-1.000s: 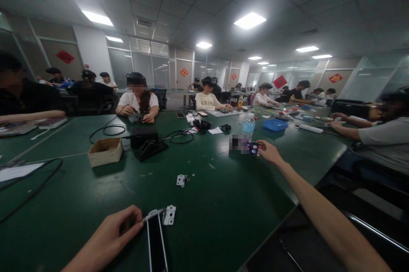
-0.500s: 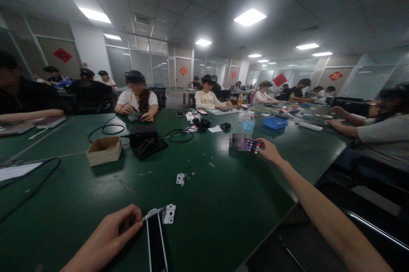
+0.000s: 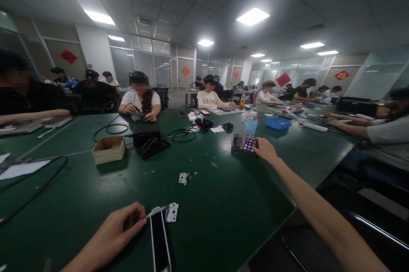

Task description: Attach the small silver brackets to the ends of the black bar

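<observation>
My left hand (image 3: 123,225) is closed in a pinch at the near left, its fingertips on the end of a thin metal rod (image 3: 148,215). The rod passes by the top of a white-edged phone (image 3: 160,240) with a dark screen. At its other end is a white metal bracket (image 3: 173,212) with holes. Farther right, my right hand (image 3: 266,149) grips a smartphone (image 3: 249,144) by its right end. The lit screen shows app icons; a blurred patch hides its left part. A second bracket (image 3: 183,178) lies mid-table, with small hardware beside it.
A water bottle (image 3: 251,126) stands just behind the held smartphone. Nearby is a blue basket (image 3: 278,123). To the left are a cardboard box (image 3: 108,151), a black device (image 3: 147,136) and cables. Several people sit around the green table (image 3: 207,195).
My right hand has drawn the smartphone slightly left, and its screen now shows a different look. The whole view has shifted a little; my left hand keeps its pinch.
</observation>
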A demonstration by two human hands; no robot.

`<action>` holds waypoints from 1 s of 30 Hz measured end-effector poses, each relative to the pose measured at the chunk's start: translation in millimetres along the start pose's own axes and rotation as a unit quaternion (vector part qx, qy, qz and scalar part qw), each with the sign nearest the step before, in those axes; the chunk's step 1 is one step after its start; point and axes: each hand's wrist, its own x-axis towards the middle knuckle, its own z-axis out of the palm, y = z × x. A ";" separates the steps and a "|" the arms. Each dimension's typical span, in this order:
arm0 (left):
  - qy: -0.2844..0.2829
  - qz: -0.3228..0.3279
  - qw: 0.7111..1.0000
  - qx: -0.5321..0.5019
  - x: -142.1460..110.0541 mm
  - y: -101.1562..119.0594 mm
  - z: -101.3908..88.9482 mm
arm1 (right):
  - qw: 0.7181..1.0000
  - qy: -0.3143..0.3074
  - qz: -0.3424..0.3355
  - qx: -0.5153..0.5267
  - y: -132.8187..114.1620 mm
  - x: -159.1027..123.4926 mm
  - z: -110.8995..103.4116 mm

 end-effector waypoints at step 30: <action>0.009 0.005 1.000 -0.002 -0.9 1.0 0.1 | 0.996 0.008 -0.004 -0.092 -14.1 -7.8 -10.6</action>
